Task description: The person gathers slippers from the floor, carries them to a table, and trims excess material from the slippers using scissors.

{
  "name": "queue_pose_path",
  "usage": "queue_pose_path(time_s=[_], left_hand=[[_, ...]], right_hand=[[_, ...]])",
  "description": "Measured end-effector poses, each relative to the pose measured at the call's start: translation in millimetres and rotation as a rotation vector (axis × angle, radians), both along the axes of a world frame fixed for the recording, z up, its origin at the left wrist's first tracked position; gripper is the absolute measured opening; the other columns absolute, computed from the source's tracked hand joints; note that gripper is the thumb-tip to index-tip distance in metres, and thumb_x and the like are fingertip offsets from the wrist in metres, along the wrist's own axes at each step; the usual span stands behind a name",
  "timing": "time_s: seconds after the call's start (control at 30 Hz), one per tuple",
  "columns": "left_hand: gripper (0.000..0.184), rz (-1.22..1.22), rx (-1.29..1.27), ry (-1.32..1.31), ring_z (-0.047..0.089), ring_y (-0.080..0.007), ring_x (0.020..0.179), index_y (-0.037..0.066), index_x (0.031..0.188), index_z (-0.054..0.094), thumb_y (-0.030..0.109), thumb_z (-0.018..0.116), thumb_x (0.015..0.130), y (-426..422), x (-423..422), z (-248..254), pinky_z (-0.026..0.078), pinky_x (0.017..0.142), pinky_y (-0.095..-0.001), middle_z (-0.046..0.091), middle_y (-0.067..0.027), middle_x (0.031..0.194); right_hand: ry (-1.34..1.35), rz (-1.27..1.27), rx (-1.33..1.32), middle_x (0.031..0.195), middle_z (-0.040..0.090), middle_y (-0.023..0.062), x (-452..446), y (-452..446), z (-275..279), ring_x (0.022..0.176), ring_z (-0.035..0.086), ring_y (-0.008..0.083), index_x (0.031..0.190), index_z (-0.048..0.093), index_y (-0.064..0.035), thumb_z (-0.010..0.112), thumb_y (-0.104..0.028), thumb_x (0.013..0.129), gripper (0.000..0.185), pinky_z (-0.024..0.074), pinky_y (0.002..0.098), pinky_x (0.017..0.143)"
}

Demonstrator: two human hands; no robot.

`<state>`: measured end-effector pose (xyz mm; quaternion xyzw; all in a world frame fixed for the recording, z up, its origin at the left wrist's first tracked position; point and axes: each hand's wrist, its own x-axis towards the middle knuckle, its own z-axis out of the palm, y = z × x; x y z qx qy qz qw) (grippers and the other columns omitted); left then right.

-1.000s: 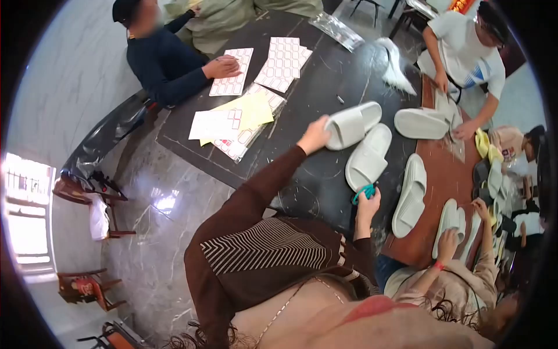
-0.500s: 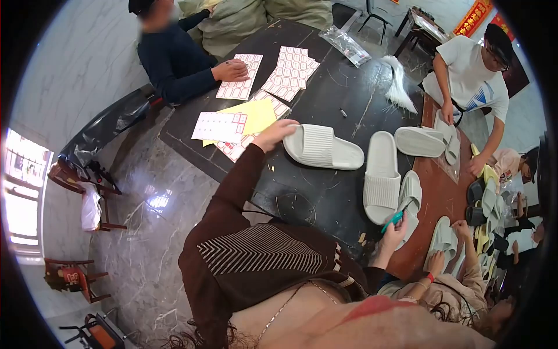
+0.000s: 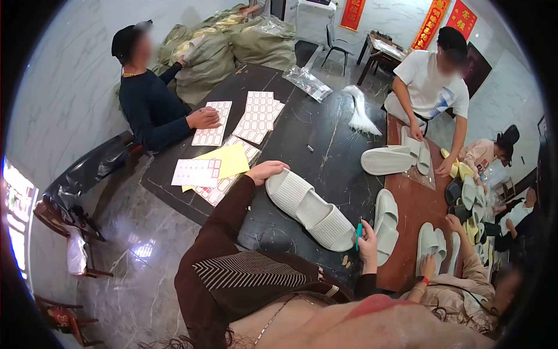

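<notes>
My left hand (image 3: 267,172) is closed on the outer end of a light grey slide slipper (image 3: 288,193) with a ribbed strap. A second grey slide slipper (image 3: 332,228) lies in line with it, their inner ends meeting or overlapping on the black table (image 3: 256,230). In my right hand (image 3: 368,245), beside that second slipper's lower end, is a small teal tool (image 3: 358,234); its exact kind is unclear. Just right of this hand, another pair of grey slippers (image 3: 386,224) rests near the red-brown table section.
Label sheets (image 3: 253,119) and yellow paper (image 3: 232,160) lie left. White plastic ties (image 3: 361,113) and a clear bag (image 3: 308,83) are farther back. A person in white (image 3: 433,87) handles slippers opposite; a person in dark blue (image 3: 154,104) leans on the table's left side.
The two slippers, apart before, now lie end to end and slanted. My right hand has moved left with the teal tool. The camera view has shifted, showing more of the room behind.
</notes>
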<state>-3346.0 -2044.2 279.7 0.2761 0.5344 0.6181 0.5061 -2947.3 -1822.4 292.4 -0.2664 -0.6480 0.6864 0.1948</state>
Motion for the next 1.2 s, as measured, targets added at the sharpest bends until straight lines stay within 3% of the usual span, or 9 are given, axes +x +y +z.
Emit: queue_pose_path(time_s=[0.17,0.27,0.43,0.53,0.63,0.7,0.77,0.9,1.2], left_hand=[[0.027,0.079,-0.04,-0.024,0.059,-0.0152,0.091,0.0,0.109,0.057,0.019,0.052,0.09,14.1,24.4,-7.1,0.047,0.082,-0.03,0.062,-0.008,0.099],[0.027,0.146,-0.023,-0.092,0.06,-0.0156,0.089,-0.001,0.107,0.058,0.018,0.053,0.089,13.9,32.2,-18.3,0.047,0.08,-0.0298,0.062,-0.0084,0.098],[0.028,0.189,-0.022,-0.114,0.06,-0.0166,0.089,-0.002,0.107,0.059,0.018,0.053,0.089,10.3,43.1,-17.4,0.047,0.081,-0.0294,0.062,-0.009,0.098],[0.028,0.208,-0.042,-0.105,0.06,-0.0164,0.089,-0.002,0.108,0.059,0.017,0.053,0.089,10.3,49.2,-13.6,0.047,0.082,-0.0295,0.062,-0.0095,0.099],[0.028,0.172,-0.096,-0.043,0.059,-0.0158,0.09,-0.003,0.108,0.058,0.017,0.054,0.088,0.9,48.8,-10.5,0.047,0.082,-0.0297,0.061,-0.0091,0.1],[0.028,0.202,0.044,-0.087,0.059,-0.0164,0.093,-0.002,0.109,0.058,0.016,0.055,0.088,-10.0,37.4,-23.9,0.048,0.082,-0.0298,0.062,-0.0088,0.102],[0.028,0.35,0.072,-0.194,0.06,-0.0176,0.096,-0.003,0.109,0.059,0.015,0.056,0.087,-20.5,29.1,-24.2,0.048,0.084,-0.0313,0.062,-0.0091,0.105],[0.029,0.627,0.117,-0.299,0.059,-0.0211,0.1,-0.001,0.112,0.055,0.017,0.054,0.09,-15.9,7.1,-40.2,0.047,0.088,-0.0361,0.061,-0.0115,0.107],[0.039,0.371,0.372,-0.236,0.055,-0.021,0.107,-0.007,0.127,0.042,0.008,0.047,0.092,126.3,87.6,39.8,0.043,0.092,-0.0333,0.057,-0.0137,0.116]], right_hand=[[-0.012,-0.02,-0.101,0.097,0.059,0.0063,-0.9,-17.7,-16.9,0.08,0.058,0.0099,0.131,0.04,0.0054,0.053,0.005,0.075,0.058,0.0466,0.0216,0.07],[-0.017,-0.087,-0.184,0.118,0.055,0.0091,1.6,-30.5,-20.0,0.097,0.056,0.0126,0.132,0.039,0.0055,0.055,0.007,0.072,0.062,0.0447,0.0241,0.083],[0.055,-0.093,-0.303,0.13,0.048,0.0062,10.8,-35.4,-9.9,0.102,0.053,0.0119,0.134,0.037,0.0053,0.06,0.008,0.069,0.069,0.0429,0.0248,0.087],[0.093,-0.112,-0.293,0.129,0.048,0.0057,16.6,-35.2,6.7,0.101,0.053,0.0123,0.135,0.035,0.005,0.066,0.005,0.071,0.07,0.0432,0.0251,0.086],[0.134,-0.173,-0.282,0.106,0.055,0.004,18.1,-28.0,1.7,0.087,0.054,0.0098,0.131,0.039,0.0035,0.06,0.004,0.078,0.057,0.0442,0.0203,0.078],[0.185,-0.215,-0.277,0.077,0.052,0.004,14.1,-33.0,5.8,0.06,0.05,0.0092,0.129,0.038,0.0012,0.054,0.0,0.085,0.047,0.0455,0.0242,0.052],[0.118,-0.404,-0.287,0.077,0.053,0.0056,11.7,-37.1,3.6,0.055,0.049,0.0102,0.13,0.035,0.0013,0.054,-0.001,0.085,0.048,0.0434,0.0253,0.044],[0.092,-0.449,-0.373,0.08,0.056,0.0083,22.7,-63.5,1.6,0.057,0.052,0.0115,0.132,0.033,0.0034,0.057,-0.004,0.085,0.054,0.0424,0.0244,0.042],[-0.035,-0.327,-0.29,0.086,0.062,0.0111,15.1,-101.5,-8.5,0.061,0.057,0.0129,0.132,0.035,0.0049,0.056,-0.003,0.083,0.055,0.0454,0.0243,0.046]])
